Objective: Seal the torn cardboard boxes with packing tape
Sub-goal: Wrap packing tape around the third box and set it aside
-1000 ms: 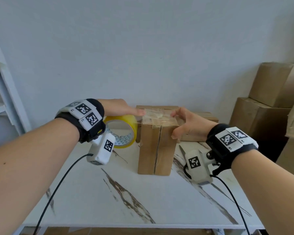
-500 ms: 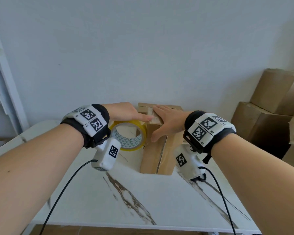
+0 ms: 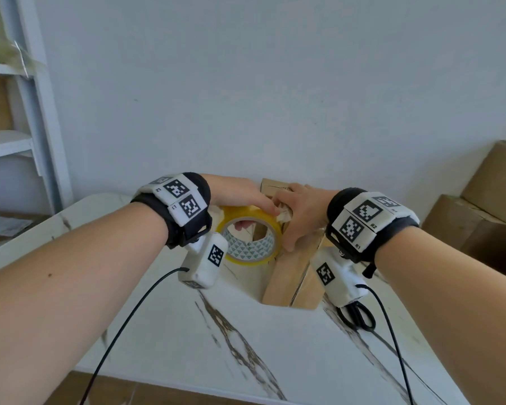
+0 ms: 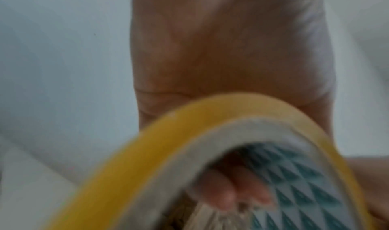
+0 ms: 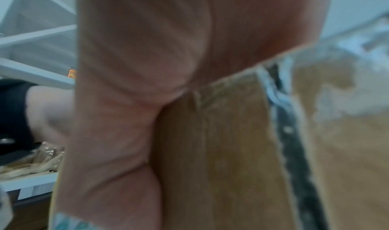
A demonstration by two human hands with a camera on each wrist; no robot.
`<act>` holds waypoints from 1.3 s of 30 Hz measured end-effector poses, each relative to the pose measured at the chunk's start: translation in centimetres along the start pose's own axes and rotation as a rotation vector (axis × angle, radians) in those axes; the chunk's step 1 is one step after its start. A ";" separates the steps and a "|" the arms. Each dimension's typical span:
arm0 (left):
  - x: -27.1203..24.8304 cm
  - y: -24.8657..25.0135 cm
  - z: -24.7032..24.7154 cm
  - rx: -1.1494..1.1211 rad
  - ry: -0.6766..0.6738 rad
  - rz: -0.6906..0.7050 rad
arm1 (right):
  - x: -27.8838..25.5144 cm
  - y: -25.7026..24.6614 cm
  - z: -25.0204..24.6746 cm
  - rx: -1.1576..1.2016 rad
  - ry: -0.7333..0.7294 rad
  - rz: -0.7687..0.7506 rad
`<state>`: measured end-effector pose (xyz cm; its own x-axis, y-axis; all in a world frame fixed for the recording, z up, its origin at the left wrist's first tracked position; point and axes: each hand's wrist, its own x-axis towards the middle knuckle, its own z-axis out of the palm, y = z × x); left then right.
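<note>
A small upright cardboard box [image 3: 295, 276] stands on the marble table [image 3: 187, 340], with a split seam down its near face [image 5: 294, 150]. Crinkled clear tape shows at its top left corner. My right hand [image 3: 301, 211] lies flat over that corner, fingers on the top and thumb down the near face, palm [image 5: 136, 67] pressed to the cardboard [image 5: 221, 150]. My left hand [image 3: 246, 197] grips a yellow roll of packing tape [image 3: 250, 238] just left of the box. Its fingertips [image 4: 223, 198] curl through the roll's core [image 4: 147, 150].
Black-handled scissors [image 3: 360, 315] lie on the table right of the box, partly under my right wrist. Larger cardboard boxes [image 3: 479, 214] are stacked at the right beyond the table. A white shelf unit [image 3: 18, 141] stands at the left. A plain wall is close behind.
My right hand has left the box's right side and come across to its top left corner. The tape roll in my left hand has come forward against the box's left side.
</note>
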<state>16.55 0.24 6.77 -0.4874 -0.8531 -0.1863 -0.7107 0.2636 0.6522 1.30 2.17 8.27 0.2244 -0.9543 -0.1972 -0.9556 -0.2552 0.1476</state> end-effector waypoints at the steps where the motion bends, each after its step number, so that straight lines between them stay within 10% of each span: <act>1: -0.2 -0.4 -0.4 -0.076 -0.016 -0.015 | 0.0 0.1 0.2 0.029 0.017 -0.002; 11: -2.1 -0.4 -5.5 -0.299 0.258 0.141 | -1.0 0.7 1.4 0.735 0.290 -0.097; 22: -1.7 -0.8 -4.4 0.131 0.290 -0.024 | -2.7 4.1 7.0 0.673 0.120 -0.011; 29: -2.6 -1.1 -5.1 -0.016 0.192 -0.024 | -2.0 4.6 8.2 0.734 0.180 -0.048; 39: 0.0 -2.0 -3.9 0.538 0.305 -0.251 | -1.9 4.9 11.4 0.843 0.170 -0.012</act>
<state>19.93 -1.99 8.33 -0.1656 -0.9860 -0.0170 -0.9764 0.1615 0.1437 -5.98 4.49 -1.73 0.1963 -0.9799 -0.0360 -0.7607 -0.1290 -0.6362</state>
